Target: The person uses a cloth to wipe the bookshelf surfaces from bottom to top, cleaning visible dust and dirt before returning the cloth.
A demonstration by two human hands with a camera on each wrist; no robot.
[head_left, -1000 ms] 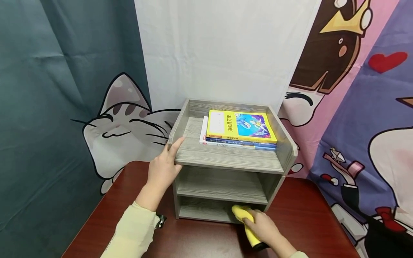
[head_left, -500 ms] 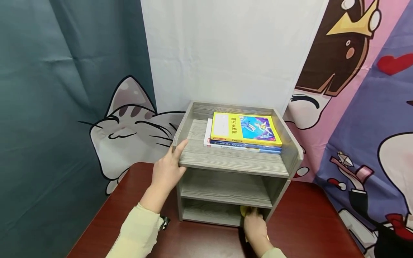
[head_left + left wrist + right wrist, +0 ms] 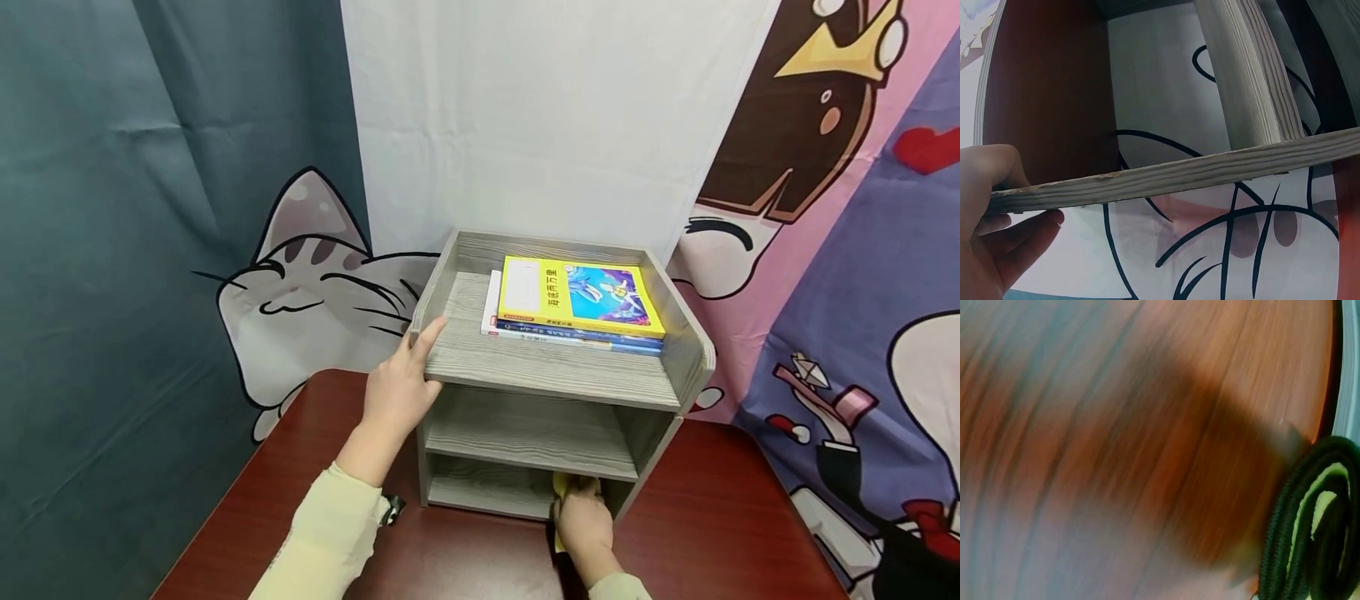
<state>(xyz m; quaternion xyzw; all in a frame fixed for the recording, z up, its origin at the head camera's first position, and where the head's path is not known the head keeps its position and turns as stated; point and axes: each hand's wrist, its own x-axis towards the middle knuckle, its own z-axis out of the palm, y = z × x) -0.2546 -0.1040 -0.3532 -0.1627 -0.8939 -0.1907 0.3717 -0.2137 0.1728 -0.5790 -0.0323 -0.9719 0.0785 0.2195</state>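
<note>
A grey wood-grain desk shelf [image 3: 517, 423] stands on the table. My left hand [image 3: 399, 387] grips the front of its left side panel. In the left wrist view, fingers and thumb pinch the panel's edge [image 3: 1166, 182] from both faces. My right hand [image 3: 585, 515] reaches into the right end of the lowest compartment and holds a yellow cloth [image 3: 559, 485], mostly hidden under the hand. The right wrist view shows the cloth's folded black border [image 3: 1274, 550] close over the tabletop.
A small stack of books [image 3: 573, 296], a yellow one uppermost, lies on the top shelf. The reddish-brown table [image 3: 457, 558] extends around the unit. Printed curtains [image 3: 555, 117] hang behind and at the sides.
My right hand has moved deeper into the lowest compartment with the yellow cloth, which is now more covered by the hand. The left hand keeps its grip on the panel.
</note>
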